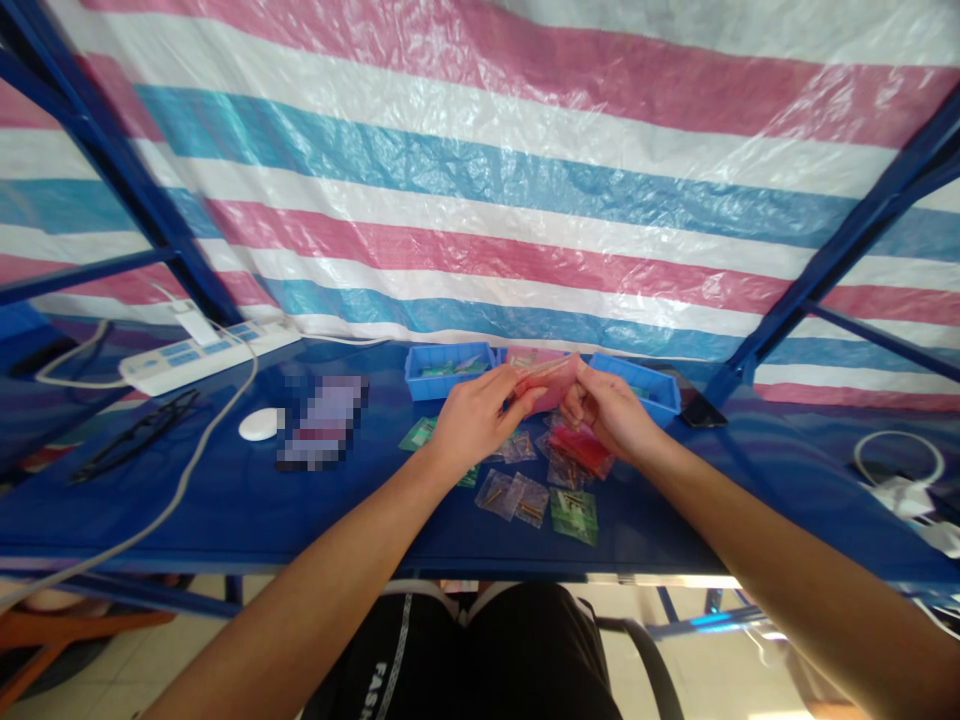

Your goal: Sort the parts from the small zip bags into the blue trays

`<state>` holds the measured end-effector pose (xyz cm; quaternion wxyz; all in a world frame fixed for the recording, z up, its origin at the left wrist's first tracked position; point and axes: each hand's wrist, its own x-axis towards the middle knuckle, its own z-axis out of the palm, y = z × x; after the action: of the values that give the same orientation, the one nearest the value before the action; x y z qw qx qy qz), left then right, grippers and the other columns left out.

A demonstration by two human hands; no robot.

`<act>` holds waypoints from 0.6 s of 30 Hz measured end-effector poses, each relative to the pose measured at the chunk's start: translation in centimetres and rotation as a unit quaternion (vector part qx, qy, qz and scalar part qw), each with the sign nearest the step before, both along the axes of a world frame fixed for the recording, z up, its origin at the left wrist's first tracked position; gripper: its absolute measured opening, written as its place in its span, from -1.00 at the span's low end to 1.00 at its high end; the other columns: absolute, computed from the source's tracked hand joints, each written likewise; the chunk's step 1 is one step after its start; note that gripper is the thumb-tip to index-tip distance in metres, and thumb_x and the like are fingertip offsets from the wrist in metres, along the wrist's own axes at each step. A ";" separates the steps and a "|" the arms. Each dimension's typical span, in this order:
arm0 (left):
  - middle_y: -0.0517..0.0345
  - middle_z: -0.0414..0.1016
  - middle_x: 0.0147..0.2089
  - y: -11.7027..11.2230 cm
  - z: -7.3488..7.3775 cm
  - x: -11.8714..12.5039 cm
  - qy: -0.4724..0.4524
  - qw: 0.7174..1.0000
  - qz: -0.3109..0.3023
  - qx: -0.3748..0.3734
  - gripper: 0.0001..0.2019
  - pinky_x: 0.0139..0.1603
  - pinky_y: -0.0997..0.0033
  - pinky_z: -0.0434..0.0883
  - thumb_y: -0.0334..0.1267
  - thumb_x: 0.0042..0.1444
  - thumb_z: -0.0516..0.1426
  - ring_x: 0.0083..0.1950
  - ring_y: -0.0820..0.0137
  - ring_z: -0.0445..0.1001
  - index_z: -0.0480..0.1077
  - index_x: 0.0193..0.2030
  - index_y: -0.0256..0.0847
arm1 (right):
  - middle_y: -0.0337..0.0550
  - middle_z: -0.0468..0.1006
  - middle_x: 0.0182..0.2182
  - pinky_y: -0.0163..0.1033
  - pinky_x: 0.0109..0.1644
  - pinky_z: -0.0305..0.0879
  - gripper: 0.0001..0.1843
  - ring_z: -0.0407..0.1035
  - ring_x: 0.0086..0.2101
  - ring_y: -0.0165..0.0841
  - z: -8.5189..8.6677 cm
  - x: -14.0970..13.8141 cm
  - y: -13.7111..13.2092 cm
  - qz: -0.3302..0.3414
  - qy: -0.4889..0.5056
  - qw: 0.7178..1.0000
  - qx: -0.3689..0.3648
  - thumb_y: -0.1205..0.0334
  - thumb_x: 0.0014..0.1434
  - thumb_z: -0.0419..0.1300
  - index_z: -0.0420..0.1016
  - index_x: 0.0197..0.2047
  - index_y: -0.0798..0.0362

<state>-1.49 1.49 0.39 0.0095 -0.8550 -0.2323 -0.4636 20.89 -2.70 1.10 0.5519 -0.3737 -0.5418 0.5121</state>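
Observation:
Between my two hands, raised over the blue table, is a pink plastic bag (553,380). My left hand (480,408) pinches its left side with thumb and fingers. At the opposite edge, my right hand (606,408) grips it with curled fingers. Below my right hand lies a red bag (581,448) on top of small clear bags. Clear bags with brass-coloured pieces (531,500) and a green bag (574,515) lie nearer the table's front. More green bags (418,433) are partly hidden by my left hand.
Behind my hands stand a blue bin (450,372) at left and another blue bin (652,388) at right. A white power strip (202,358), its cable, glasses (135,437), a white round object (261,424) and a blurred-out item (324,422) lie left. A dark phone (699,405) lies right.

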 end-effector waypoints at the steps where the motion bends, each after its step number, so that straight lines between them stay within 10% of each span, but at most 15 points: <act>1: 0.00 0.66 -0.08 0.0 -0.1 0.0 0.001 1.000 0.004 0.003 -0.73 -0.01 0.31 0.59 -0.13 0.50 0.17 -0.02 0.24 0.68 0.51 0.17 -0.22 | -0.18 0.37 -0.64 -0.19 -0.39 0.17 -0.31 0.24 -0.55 -0.37 -0.1 0.0 0.0 0.000 0.003 1.000 0.000 -0.35 0.36 0.26 0.45 -0.59 0.01; 18: 0.07 0.68 -0.14 -0.2 0.0 0.1 0.006 0.999 0.030 -0.012 -0.62 -0.17 0.38 0.51 -0.04 0.50 0.17 -0.21 0.31 0.66 0.45 0.29 -0.21 | -0.25 0.38 -0.62 -0.20 -0.38 0.16 -0.40 0.22 -0.56 -0.38 0.1 -0.2 0.0 -0.010 -0.002 1.000 0.015 -0.31 0.33 0.33 0.43 -0.50 0.00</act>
<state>-1.38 1.27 0.38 0.0146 -0.8505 -0.2632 -0.4552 20.73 -2.71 1.15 0.5614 -0.3716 -0.5465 0.4981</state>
